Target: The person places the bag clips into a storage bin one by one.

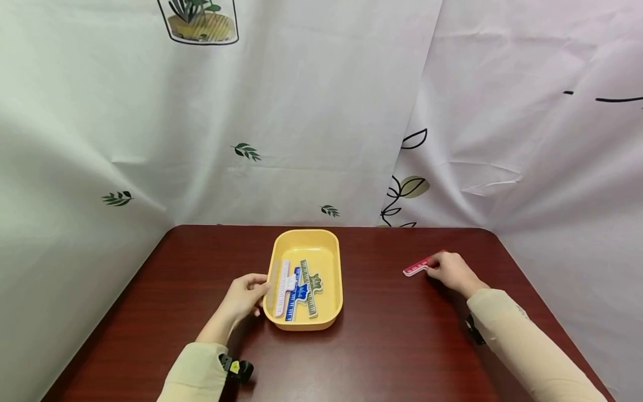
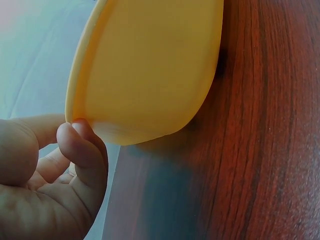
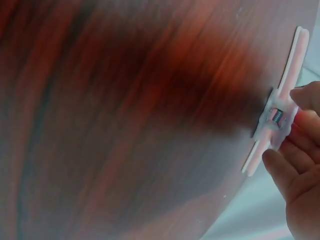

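Note:
With thumb and fingers, my left hand pinches the left rim of a yellow tray; the left wrist view shows this hold on the tray wall up close. Inside the tray lie a pale pink clip, a blue clip and a grey-green clip, all long, with piano-key patterns. On the right part of the table, my right hand grips a red clip, partly hidden by the fingers. Its spring and pale edge show in the right wrist view.
A dark reddish-brown wooden table carries everything. Behind it and at both sides hangs a white cloth with leaf prints. A dark strap with a small device sits on the left wrist.

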`<action>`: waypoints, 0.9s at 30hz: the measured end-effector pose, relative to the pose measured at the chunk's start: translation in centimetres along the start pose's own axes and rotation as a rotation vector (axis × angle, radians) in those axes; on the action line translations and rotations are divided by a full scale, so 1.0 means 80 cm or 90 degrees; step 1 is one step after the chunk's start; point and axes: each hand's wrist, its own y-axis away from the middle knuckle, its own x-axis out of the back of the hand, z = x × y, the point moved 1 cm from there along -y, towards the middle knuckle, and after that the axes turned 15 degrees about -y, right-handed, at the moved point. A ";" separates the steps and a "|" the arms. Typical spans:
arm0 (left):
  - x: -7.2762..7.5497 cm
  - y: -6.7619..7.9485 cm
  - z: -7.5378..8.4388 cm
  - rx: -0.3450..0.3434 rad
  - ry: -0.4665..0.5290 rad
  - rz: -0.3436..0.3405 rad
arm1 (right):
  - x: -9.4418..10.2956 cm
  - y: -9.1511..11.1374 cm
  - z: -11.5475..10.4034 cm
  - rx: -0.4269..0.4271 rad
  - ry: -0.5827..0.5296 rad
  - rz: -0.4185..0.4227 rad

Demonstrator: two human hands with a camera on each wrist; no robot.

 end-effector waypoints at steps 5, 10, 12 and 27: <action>0.001 0.001 0.003 0.000 -0.006 0.000 | 0.002 0.003 0.001 -0.040 -0.002 0.027; 0.003 0.001 0.005 -0.001 -0.008 0.001 | 0.004 0.006 0.000 -0.132 -0.009 0.037; 0.003 0.000 0.004 0.000 -0.009 -0.001 | 0.004 0.008 0.000 -0.157 -0.014 0.029; 0.001 0.004 0.004 0.005 -0.005 -0.001 | 0.006 0.010 0.001 -0.181 -0.066 0.020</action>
